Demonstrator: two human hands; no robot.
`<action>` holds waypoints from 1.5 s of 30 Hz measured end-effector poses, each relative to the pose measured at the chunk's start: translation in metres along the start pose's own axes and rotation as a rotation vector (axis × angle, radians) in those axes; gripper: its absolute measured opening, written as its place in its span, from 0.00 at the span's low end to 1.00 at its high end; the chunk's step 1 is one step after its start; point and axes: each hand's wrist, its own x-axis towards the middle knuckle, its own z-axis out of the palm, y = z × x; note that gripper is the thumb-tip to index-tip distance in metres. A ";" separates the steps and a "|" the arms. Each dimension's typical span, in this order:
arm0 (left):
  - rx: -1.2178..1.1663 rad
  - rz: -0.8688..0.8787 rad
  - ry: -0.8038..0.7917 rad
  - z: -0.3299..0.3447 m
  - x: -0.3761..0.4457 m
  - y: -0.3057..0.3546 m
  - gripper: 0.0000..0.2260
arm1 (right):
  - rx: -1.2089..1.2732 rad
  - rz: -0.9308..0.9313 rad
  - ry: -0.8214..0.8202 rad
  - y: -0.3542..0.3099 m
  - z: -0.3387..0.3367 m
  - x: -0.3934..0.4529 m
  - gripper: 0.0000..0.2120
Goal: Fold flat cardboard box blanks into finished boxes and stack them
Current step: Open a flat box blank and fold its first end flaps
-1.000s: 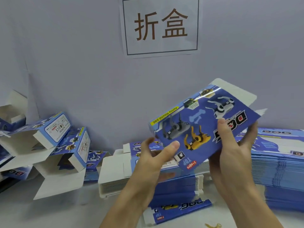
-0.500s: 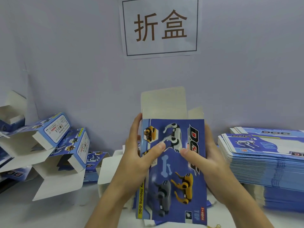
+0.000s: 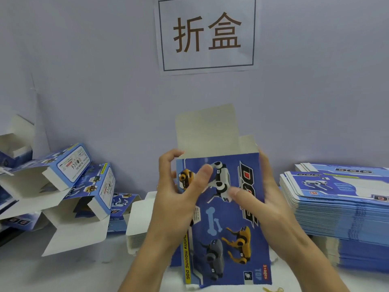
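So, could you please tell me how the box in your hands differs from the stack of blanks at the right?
The held box stands upright with its top flap raised; the stack of blanks lies flat. Both hands grip the box; nothing touches the stack. Both share the blue dog print.

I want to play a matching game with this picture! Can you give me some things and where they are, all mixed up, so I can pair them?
Things:
1. white paper sign with brown characters
2. tall stack of flat blue cardboard box blanks
3. folded blue-and-white boxes with open flaps
4. blue cardboard box with dog pictures

Places:
A. far left of the table
B. between both hands
C. on the wall
D. far right of the table

Pairs: 1-C, 2-D, 3-A, 4-B
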 end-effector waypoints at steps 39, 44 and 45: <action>-0.068 0.069 -0.265 -0.011 -0.006 0.018 0.18 | 0.334 0.069 0.117 -0.011 -0.010 -0.004 0.12; 0.099 0.030 -0.321 -0.016 -0.007 0.022 0.22 | 0.298 0.205 -0.020 -0.013 -0.015 -0.002 0.32; 0.102 0.034 -0.328 -0.018 -0.007 0.022 0.20 | 0.297 0.227 -0.041 -0.013 -0.015 -0.002 0.33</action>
